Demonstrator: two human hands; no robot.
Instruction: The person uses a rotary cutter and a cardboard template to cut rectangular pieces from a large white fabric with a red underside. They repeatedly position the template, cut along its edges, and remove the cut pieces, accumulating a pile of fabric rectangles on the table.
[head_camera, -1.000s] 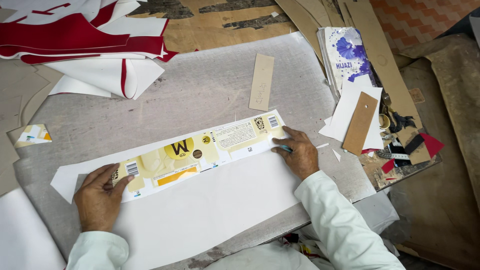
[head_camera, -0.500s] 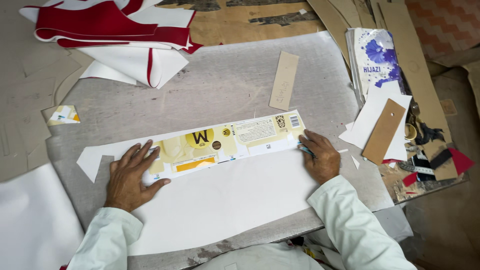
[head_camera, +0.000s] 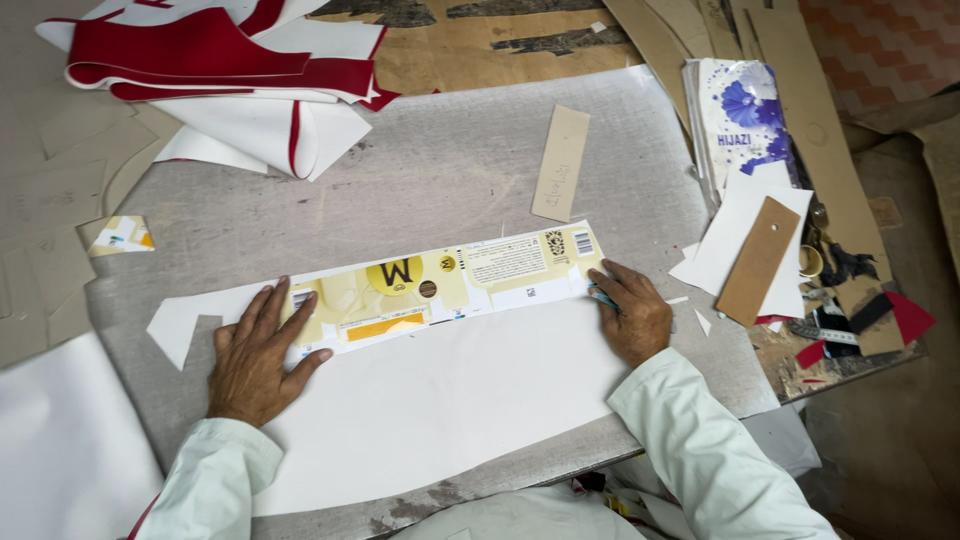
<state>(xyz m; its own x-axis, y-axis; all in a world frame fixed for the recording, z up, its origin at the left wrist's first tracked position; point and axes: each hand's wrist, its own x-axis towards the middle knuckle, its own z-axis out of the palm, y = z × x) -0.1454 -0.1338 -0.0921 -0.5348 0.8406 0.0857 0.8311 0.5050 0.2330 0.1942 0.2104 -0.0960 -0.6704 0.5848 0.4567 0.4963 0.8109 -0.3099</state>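
Under your spread left hand (head_camera: 258, 360) lies the near end of a long yellow-and-white printed card strip (head_camera: 440, 285), glossy and flat, its fingers open and pressing it onto a smooth white sheet (head_camera: 440, 400) with a curved near edge. Your right hand (head_camera: 632, 318) sits at the strip's far end, fingers curled around a small blue-green tool (head_camera: 600, 296) (its shape is too hidden to tell) held against the strip's corner. Both rest on a scuffed grey board (head_camera: 440, 170). Beyond your fingertips a plain tan card slip (head_camera: 561, 163) lies alone with bare board around it. Past your left fingers sits a heap of red-and-white sheets (head_camera: 220, 80); right of your right hand, a brown tag (head_camera: 758, 262) on white scraps (head_camera: 735, 225).
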